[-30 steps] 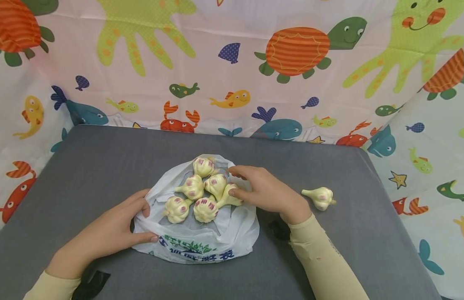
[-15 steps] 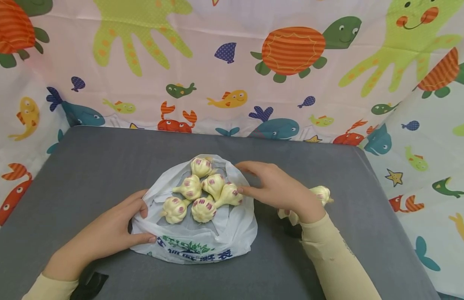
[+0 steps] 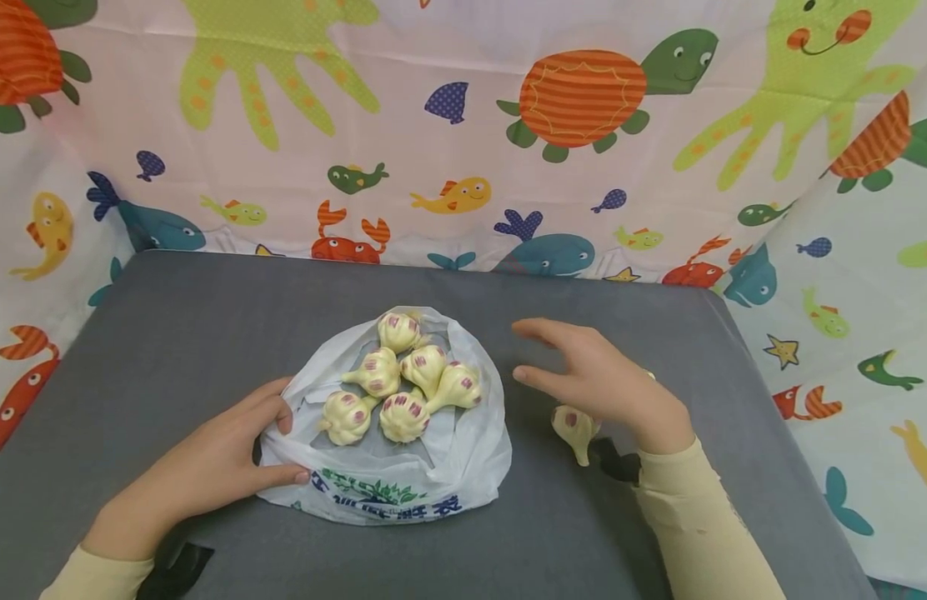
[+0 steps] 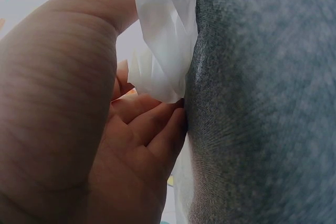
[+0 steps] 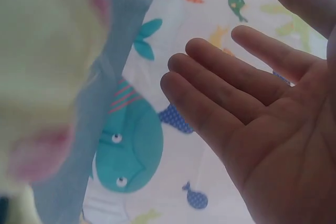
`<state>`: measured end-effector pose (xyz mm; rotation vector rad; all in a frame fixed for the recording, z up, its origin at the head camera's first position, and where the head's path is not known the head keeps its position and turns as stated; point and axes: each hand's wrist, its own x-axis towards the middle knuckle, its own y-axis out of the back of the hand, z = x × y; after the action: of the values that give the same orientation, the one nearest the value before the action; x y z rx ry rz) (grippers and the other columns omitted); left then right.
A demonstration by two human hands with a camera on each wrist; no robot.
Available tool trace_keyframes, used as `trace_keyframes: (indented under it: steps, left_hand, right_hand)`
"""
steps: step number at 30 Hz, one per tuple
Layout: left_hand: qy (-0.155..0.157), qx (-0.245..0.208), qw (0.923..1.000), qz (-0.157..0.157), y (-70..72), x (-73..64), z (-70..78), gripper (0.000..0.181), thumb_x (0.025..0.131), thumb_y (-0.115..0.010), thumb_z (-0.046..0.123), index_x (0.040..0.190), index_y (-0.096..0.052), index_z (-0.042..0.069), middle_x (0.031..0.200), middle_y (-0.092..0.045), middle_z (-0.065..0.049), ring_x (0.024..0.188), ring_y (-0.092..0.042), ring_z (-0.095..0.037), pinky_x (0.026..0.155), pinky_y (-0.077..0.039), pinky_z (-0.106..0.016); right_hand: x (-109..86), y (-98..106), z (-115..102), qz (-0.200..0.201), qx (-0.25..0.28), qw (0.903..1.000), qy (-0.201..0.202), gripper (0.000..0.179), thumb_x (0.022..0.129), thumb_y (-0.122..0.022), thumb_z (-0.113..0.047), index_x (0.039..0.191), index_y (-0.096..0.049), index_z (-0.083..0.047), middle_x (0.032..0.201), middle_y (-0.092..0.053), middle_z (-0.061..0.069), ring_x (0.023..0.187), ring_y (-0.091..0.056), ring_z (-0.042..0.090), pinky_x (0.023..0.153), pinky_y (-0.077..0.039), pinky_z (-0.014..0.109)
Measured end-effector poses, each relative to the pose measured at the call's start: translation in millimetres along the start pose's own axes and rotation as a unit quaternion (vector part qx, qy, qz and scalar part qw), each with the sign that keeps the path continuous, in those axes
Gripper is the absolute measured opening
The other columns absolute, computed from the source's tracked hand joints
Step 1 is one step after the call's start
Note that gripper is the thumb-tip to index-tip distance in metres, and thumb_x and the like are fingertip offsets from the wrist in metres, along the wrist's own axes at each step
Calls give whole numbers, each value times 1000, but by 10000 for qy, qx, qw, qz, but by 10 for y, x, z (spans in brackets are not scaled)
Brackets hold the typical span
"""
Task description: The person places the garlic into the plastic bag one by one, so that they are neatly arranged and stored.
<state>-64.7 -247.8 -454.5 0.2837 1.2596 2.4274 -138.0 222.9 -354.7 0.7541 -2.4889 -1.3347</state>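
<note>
A white plastic bag (image 3: 478, 467) with blue and green print lies spread on the table, several garlic bulbs (image 3: 403, 417) inside its mouth. My left hand (image 3: 208, 467) holds the bag's left edge between thumb and fingers; in the left wrist view the white plastic (image 4: 165, 40) sits in that hand. To the right of the bag, apart from it, my right hand (image 3: 591, 375) hovers with nothing in it; its fingers (image 5: 226, 87) are extended in the right wrist view. Below it lies a loose garlic bulb (image 3: 572, 425). Another bulb behind the hand is almost fully hidden.
The grey table (image 3: 231, 317) reaches back to a curtain (image 3: 403, 125) printed with sea animals, which also runs along both sides. Black straps (image 3: 180, 567) show at the wrists.
My right hand has moved right, away from the bag's edge, uncovering one loose garlic bulb and covering another. The left hand keeps its hold on the bag. The view has shifted slightly.
</note>
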Motion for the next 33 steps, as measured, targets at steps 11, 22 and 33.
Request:
trace_keyframes:
  steps: [11, 22, 33]
  left_hand:
    - [19, 10, 10000, -65, 18, 9, 14, 61, 80, -90, 68, 103, -53, 26, 167, -45, -8, 130, -58, -28, 91, -53, -46]
    - [128, 20, 9999, -114, 17, 5, 24, 62, 79, -90, 69, 104, -53, 26, 167, -44, -10, 131, -58, -30, 93, -54, -49]
    - [110, 25, 9999, -106, 7, 5, 20, 63, 78, -90, 70, 104, -53, 26, 167, -44, -10, 132, -57, -30, 95, -54, -50]
  right_hand:
    - [-237, 62, 326, 303, -179, 9986, -394, 61, 101, -82, -31, 153, -59, -11, 154, -63, 8, 141, -59, 39, 112, -48, 63]
    - [-454, 121, 535, 371, -449, 9940, -923, 65, 96, -85, -24, 154, -58, -11, 155, -60, 13, 145, -53, 38, 116, -41, 65]
    - [-676, 180, 718, 442, -404, 9876, -1453, 68, 95, -86, -25, 155, -56, -11, 154, -58, 18, 141, -53, 42, 111, -44, 69]
